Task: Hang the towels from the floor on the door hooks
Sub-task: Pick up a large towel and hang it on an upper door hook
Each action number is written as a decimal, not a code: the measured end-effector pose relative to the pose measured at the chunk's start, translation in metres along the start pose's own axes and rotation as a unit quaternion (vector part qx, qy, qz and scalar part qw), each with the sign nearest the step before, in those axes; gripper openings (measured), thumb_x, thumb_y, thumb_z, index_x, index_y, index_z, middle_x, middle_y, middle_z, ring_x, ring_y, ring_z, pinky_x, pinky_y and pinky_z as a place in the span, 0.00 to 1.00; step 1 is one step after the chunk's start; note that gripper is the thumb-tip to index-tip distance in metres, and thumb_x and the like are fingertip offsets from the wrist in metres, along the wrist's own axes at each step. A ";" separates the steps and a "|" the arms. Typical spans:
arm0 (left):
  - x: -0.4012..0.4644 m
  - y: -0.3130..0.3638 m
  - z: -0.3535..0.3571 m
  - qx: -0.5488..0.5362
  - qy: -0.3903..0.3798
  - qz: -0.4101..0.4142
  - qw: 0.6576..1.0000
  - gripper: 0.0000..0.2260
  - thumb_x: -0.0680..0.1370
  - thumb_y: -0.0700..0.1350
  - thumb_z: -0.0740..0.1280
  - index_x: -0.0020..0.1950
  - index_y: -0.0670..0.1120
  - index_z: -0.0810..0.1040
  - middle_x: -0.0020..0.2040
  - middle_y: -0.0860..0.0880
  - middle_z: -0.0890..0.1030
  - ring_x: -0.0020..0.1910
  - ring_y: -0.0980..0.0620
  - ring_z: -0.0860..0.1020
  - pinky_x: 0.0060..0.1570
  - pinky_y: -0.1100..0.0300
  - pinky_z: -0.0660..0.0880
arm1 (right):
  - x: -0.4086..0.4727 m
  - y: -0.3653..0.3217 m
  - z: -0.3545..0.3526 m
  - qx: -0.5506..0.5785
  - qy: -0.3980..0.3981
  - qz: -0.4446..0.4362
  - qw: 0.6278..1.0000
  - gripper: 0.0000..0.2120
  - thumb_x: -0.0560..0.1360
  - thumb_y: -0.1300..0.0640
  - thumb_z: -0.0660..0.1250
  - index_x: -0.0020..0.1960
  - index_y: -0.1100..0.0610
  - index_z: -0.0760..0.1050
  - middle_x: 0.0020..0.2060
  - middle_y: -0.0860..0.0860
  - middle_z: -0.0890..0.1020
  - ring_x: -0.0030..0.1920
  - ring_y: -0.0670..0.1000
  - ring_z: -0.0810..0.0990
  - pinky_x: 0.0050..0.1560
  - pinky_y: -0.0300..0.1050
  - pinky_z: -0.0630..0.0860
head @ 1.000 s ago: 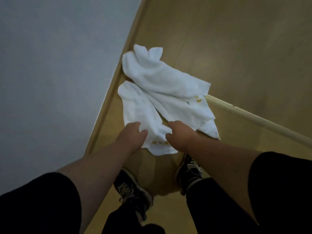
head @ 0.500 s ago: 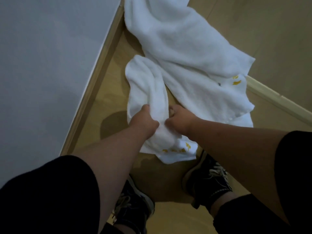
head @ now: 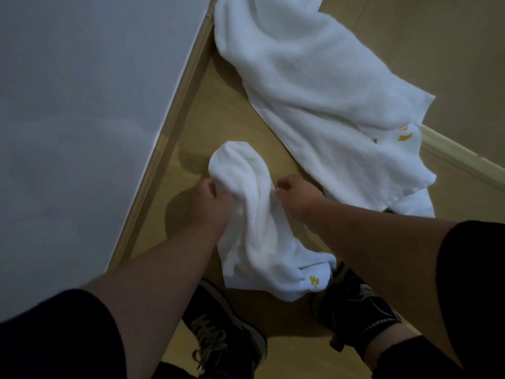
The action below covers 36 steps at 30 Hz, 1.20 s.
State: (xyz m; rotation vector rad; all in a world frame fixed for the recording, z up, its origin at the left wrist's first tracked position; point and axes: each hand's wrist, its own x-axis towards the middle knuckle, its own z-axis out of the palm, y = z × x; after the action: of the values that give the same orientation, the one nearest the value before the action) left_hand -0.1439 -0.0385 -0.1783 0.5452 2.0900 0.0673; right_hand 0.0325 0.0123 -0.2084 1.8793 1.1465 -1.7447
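A small white towel [head: 259, 228] with yellow marks at one corner hangs bunched between my hands, lifted off the wooden floor. My left hand [head: 210, 203] grips its upper left part. My right hand [head: 297, 196] is closed on its right edge. A second, larger white towel [head: 314, 99] with yellow marks lies spread on the floor beyond, apart from the one I hold. No door hooks are in view.
A grey-white wall [head: 82, 119] with a wooden skirting [head: 175, 116] runs along the left. A pale raised strip [head: 461, 157] crosses the floor at right, partly under the large towel. My two dark shoes [head: 226, 337] stand below the held towel.
Both hands closed on the small towel and raised it off the floor, pulling it away from the large towel. The camera has moved lower and closer.
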 end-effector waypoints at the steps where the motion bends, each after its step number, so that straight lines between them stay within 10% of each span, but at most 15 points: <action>1: 0.014 0.011 -0.003 -0.023 0.008 -0.009 1.000 0.17 0.79 0.53 0.62 0.66 0.49 0.70 0.56 0.52 0.74 0.53 0.51 0.73 0.51 0.56 0.69 | 0.003 -0.001 0.002 0.013 -0.001 0.004 1.000 0.19 0.78 0.48 0.63 0.69 0.49 0.70 0.64 0.52 0.75 0.61 0.54 0.75 0.64 0.50 0.72; 8: 0.042 0.057 -0.013 -0.038 -0.121 -0.009 0.992 0.23 0.78 0.57 0.64 0.69 0.47 0.73 0.65 0.46 0.75 0.62 0.44 0.75 0.64 0.52 0.70 | -0.003 -0.017 0.010 0.120 -0.092 -0.028 0.988 0.16 0.75 0.61 0.65 0.61 0.50 0.74 0.44 0.53 0.83 0.39 0.50 0.81 0.38 0.44 0.80; 13: 0.005 0.055 -0.033 0.009 -0.162 0.048 0.986 0.08 0.74 0.43 0.67 0.53 0.46 0.78 0.43 0.48 0.79 0.39 0.52 0.75 0.36 0.60 0.70 | -0.032 -0.035 -0.005 0.122 -0.087 -0.068 0.986 0.13 0.70 0.61 0.69 0.54 0.57 0.76 0.51 0.56 0.82 0.53 0.55 0.81 0.54 0.50 0.78; 20: -0.080 0.070 -0.081 -0.056 -0.234 0.042 0.970 0.31 0.60 0.67 0.71 0.57 0.51 0.80 0.51 0.47 0.84 0.51 0.47 0.82 0.56 0.44 0.78 | -0.120 -0.079 -0.036 0.086 -0.068 -0.150 0.983 0.24 0.68 0.58 0.77 0.59 0.54 0.69 0.48 0.51 0.79 0.44 0.45 0.78 0.34 0.34 0.73; 29: -0.239 0.152 -0.177 0.080 -0.197 0.222 0.952 0.03 0.75 0.51 0.67 0.45 0.53 0.75 0.44 0.52 0.77 0.43 0.55 0.77 0.41 0.57 0.75 | -0.293 -0.123 -0.097 -0.143 -0.020 -0.233 0.962 0.15 0.70 0.49 0.73 0.47 0.48 0.67 0.39 0.41 0.73 0.39 0.41 0.73 0.34 0.32 0.64; 36: -0.358 0.234 -0.257 0.095 -0.201 0.312 0.924 0.07 0.78 0.57 0.62 0.48 0.54 0.73 0.45 0.52 0.77 0.45 0.52 0.76 0.43 0.57 0.71 | -0.455 -0.187 -0.169 -0.207 0.105 -0.283 0.931 0.14 0.72 0.48 0.71 0.50 0.53 0.70 0.43 0.49 0.79 0.43 0.50 0.76 0.37 0.36 0.66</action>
State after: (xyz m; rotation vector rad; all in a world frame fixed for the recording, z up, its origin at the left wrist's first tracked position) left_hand -0.1070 0.0689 0.3081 1.2223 1.4671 0.1088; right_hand 0.0434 0.0991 0.3043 1.5914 2.1153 -1.3929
